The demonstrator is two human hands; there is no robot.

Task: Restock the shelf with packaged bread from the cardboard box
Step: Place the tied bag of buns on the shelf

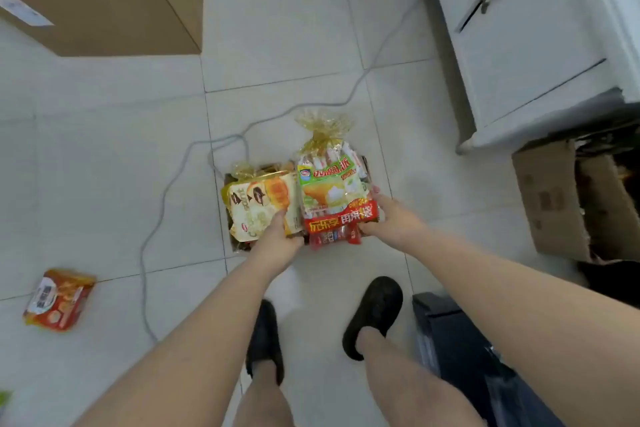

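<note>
- left hand (277, 239) pinches the pale bread bag (261, 206); right hand (388, 215) grips the green bread bag (329, 191).
- step, as judged: carrying; next needs the shelf, not in view.

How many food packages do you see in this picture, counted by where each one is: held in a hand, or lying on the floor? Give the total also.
Held in a hand: 2, the yellow bread bag in the left hand and the green and red bag in the right hand
Lying on the floor: 1, the orange packet
Total: 3
</note>
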